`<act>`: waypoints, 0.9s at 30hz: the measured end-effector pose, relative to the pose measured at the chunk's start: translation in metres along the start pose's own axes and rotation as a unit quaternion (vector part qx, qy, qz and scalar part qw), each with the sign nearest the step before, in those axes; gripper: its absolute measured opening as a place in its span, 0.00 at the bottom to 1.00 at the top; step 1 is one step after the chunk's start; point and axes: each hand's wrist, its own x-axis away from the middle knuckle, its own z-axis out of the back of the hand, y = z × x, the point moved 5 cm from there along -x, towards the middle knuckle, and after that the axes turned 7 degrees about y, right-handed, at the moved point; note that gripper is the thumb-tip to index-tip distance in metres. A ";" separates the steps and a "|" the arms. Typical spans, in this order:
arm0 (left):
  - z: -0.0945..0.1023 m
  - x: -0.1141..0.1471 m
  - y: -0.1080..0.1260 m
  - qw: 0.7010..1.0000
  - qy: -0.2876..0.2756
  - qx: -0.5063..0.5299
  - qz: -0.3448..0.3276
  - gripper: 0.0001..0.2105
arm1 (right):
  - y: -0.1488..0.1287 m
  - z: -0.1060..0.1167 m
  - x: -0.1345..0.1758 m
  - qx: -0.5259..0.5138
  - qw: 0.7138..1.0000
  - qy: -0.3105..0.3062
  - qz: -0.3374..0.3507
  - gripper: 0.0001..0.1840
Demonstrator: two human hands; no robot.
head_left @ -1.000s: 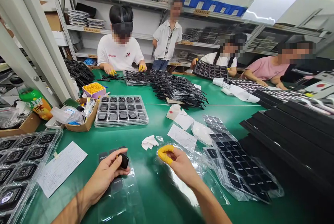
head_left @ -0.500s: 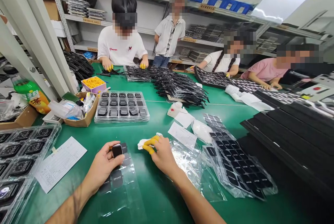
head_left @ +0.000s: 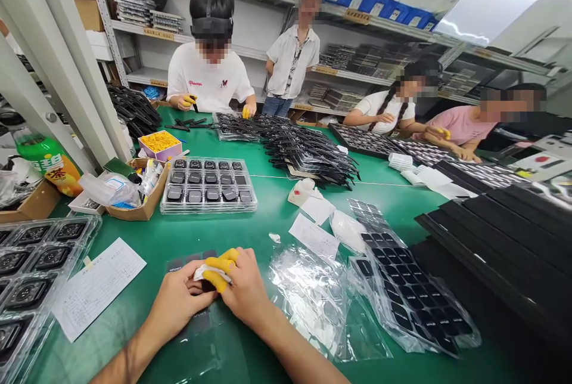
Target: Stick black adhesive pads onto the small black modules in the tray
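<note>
My left hand (head_left: 179, 303) is closed around a small black square watch body (head_left: 207, 286), mostly covered by fingers. Yellow finger cots cover fingertips of my right hand (head_left: 245, 291), which pinches a crumpled white wipe (head_left: 202, 272) against the watch. Both hands meet low in the middle of the view. Beneath them lies a clear film sheet with dark square stickers (head_left: 175, 265). A clear tray of black watch bodies (head_left: 209, 208) stands beyond my hands, and a larger tray (head_left: 67, 247) of them is at the left.
Clear plastic film (head_left: 308, 294) and sheets of black stickers (head_left: 413, 288) lie to the right, near dark stacked panels (head_left: 504, 253). A written paper sheet (head_left: 100, 288) is at the left. Black straps (head_left: 308, 151) pile up beyond, with co-workers seated across the green table (head_left: 272, 193).
My right hand has moved left with the wipe, from over the table onto the watch in my left hand. A small white scrap now shows on the table. The co-worker opposite has lifted a hand.
</note>
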 end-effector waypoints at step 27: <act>-0.001 -0.002 -0.011 0.999 -0.005 0.007 -0.042 0.28 | 0.010 0.000 -0.001 -0.233 0.958 0.081 -0.144 0.06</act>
